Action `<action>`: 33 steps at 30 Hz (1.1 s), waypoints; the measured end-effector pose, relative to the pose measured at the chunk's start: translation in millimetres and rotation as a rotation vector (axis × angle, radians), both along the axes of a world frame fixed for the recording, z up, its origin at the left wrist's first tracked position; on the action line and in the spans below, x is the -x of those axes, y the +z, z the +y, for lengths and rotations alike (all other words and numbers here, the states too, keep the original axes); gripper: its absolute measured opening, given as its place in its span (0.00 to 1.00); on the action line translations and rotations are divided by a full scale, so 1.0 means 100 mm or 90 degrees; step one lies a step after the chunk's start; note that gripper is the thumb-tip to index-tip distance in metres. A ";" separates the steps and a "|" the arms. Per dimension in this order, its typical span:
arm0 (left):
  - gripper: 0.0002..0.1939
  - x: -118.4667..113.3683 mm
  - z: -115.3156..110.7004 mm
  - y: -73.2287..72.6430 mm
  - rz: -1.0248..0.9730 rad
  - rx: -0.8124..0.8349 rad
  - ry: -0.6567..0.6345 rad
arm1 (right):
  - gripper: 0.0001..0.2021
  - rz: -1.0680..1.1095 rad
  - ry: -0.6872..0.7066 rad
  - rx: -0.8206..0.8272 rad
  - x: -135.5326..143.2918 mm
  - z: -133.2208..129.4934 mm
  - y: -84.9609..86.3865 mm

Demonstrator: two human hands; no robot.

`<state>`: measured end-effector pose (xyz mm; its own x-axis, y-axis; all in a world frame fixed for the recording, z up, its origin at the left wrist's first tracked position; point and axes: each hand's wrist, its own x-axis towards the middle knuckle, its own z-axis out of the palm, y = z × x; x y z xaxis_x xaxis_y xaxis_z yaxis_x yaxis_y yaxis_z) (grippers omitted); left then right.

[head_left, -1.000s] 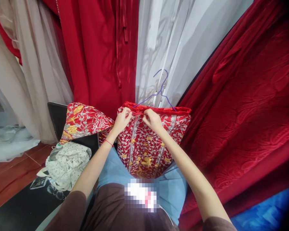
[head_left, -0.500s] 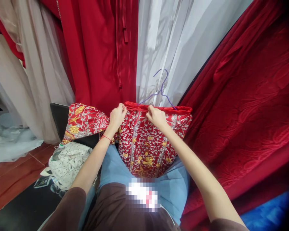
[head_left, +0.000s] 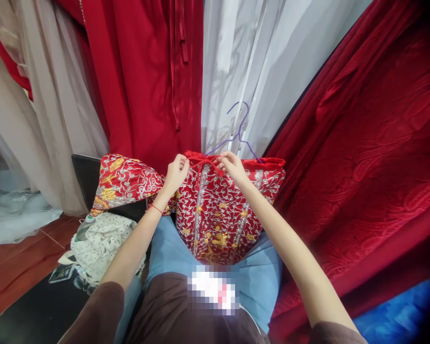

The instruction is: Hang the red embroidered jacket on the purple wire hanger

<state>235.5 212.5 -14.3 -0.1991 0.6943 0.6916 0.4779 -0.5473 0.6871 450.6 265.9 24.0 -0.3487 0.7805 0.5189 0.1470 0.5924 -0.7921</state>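
Note:
A red embroidered garment (head_left: 218, 215) with silver and gold patterns is draped between my knees, its plain red satin band at the top. A purple wire hanger (head_left: 241, 126) sticks up out of that band. Along the band's left part runs a thin red cord (head_left: 199, 164), with a loop or knot near its middle. My left hand (head_left: 177, 171) pinches one end of the cord at the band's left corner. Closed on the cord's other side is my right hand (head_left: 232, 168), fingers at the band's upper edge.
Another embroidered red piece (head_left: 127, 184) lies on a black chair (head_left: 82, 177) at left. Below it is a white dotted cloth bag (head_left: 98, 246) on a black surface (head_left: 36, 306). Red curtain-like fabric (head_left: 146, 86) and white fabric (head_left: 225, 62) hang ahead; dark red cloth (head_left: 372, 157) hangs at right.
My right hand has shifted slightly and turned, and the red cord now shows drawn between both hands with a loop or knot. My left hand stays nearly in place.

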 end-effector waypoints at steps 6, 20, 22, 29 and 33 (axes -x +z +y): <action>0.10 0.05 0.02 -0.06 -0.052 0.031 -0.060 | 0.06 -0.158 -0.079 -0.167 -0.18 -0.01 -0.11; 0.08 0.18 0.11 -0.15 0.120 -0.014 0.067 | 0.10 -0.524 -0.341 -0.240 -0.31 -0.18 0.04; 0.09 0.17 0.09 -0.11 0.150 -0.009 0.100 | 0.11 -0.560 -0.359 -0.260 -0.32 -0.21 0.06; 0.13 0.01 -0.07 0.16 0.248 -0.041 0.267 | 0.10 -0.440 -0.376 -0.321 -0.32 -0.21 0.19; 0.19 -0.13 -0.17 0.22 0.356 -0.147 0.235 | 0.11 -0.360 -0.362 -0.368 -0.24 -0.32 0.16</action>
<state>248.1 196.0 7.8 0.0356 0.4728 0.8804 0.9076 -0.3840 0.1696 474.8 234.1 40.1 -0.3143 0.5877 0.7455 0.7974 0.5896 -0.1287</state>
